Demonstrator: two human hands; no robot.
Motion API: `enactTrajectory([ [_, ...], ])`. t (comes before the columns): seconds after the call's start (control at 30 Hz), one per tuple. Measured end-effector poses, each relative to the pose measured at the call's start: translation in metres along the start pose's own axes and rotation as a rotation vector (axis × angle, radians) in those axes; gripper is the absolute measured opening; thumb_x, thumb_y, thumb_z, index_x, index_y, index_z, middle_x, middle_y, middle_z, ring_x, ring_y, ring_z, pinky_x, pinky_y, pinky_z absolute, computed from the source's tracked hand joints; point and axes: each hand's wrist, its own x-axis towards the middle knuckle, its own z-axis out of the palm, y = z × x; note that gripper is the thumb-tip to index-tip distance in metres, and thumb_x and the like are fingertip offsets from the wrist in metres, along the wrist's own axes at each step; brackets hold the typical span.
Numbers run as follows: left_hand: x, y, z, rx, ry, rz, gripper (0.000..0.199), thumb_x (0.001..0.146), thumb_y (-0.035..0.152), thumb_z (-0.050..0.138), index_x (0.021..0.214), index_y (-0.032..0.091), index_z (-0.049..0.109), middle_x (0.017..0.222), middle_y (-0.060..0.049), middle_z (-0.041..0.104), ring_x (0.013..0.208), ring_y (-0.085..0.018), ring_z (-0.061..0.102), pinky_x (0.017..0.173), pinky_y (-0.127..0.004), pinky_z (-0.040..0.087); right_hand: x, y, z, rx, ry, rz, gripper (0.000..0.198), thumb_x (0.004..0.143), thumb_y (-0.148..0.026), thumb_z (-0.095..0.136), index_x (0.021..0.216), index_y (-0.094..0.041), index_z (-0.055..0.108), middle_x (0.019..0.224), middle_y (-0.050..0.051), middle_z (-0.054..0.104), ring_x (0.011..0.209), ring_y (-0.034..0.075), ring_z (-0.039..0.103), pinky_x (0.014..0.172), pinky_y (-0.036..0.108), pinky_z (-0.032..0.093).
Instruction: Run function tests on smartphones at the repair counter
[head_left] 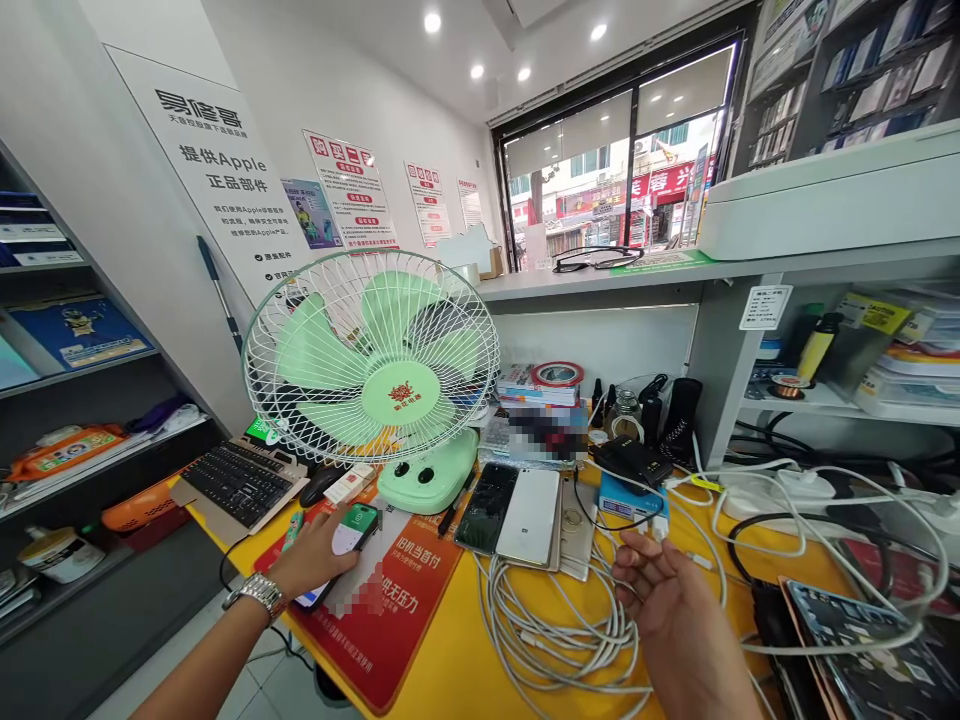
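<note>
My left hand [315, 555], with a metal watch at the wrist, grips a smartphone [352, 530] over the red mat [397, 640]. The phone's lit screen shows green and white; the fingers cover part of it. On the right, my right hand [664, 590] is raised above the yellow table with its fingers curled. A small white cable plug [660, 527] shows at its thumb and fingertips. Coiled white cables [555, 630] lie beside this hand. Between the hands, a black phone [487, 508] and a white phone [529, 515] lie side by side.
A green desk fan [401, 390] stands behind the mat. Left of it are a black keyboard [240, 480] and a mouse [320, 485]. A blue box [630, 500] and a power strip [780, 490] with tangled cables stand right. A grey shelf unit [720, 370] rises behind.
</note>
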Motion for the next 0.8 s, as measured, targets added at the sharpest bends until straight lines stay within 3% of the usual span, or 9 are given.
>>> enactTrajectory([
  [0.13,0.004,-0.003,-0.003,-0.040,-0.033,-0.007,0.084,0.076,0.050,0.052,0.151,0.016,0.035,0.136,-0.019,0.056,0.128,-0.039,0.049,0.097,-0.049,0.044,-0.003,-0.001,0.002,-0.004,-0.001,-0.018,0.028,0.067,-0.043,0.066,0.079,-0.017,0.065,0.066,0.001,0.063,0.065,0.014,0.055,0.058,0.023,0.044],
  [0.37,0.008,-0.005,-0.009,-0.084,-0.059,0.007,0.081,0.077,0.048,0.052,0.150,0.017,0.036,0.128,-0.018,0.059,0.118,-0.037,0.057,0.089,-0.045,0.049,0.001,0.000,-0.001,0.008,-0.022,-0.001,0.028,0.070,-0.042,0.065,0.083,-0.017,0.066,0.068,0.001,0.064,0.066,0.014,0.057,0.057,0.023,0.043],
  [0.6,0.004,0.000,-0.011,-0.101,-0.012,0.068,0.074,0.080,0.045,0.051,0.148,0.020,0.037,0.150,-0.016,0.040,0.134,-0.035,0.043,0.102,-0.045,0.043,0.004,0.001,-0.005,-0.007,-0.019,-0.014,0.030,0.071,-0.044,0.065,0.082,-0.017,0.067,0.067,0.001,0.063,0.063,0.015,0.056,0.056,0.025,0.043],
  [0.8,-0.002,-0.005,-0.007,-0.120,0.028,0.080,0.068,0.083,0.053,0.049,0.143,0.022,0.045,0.152,-0.015,0.039,0.125,-0.034,0.053,0.091,-0.040,0.052,0.015,0.007,-0.017,0.004,-0.092,-0.019,0.031,0.071,-0.044,0.070,0.085,-0.016,0.070,0.070,0.001,0.066,0.065,0.014,0.059,0.057,0.024,0.046],
])
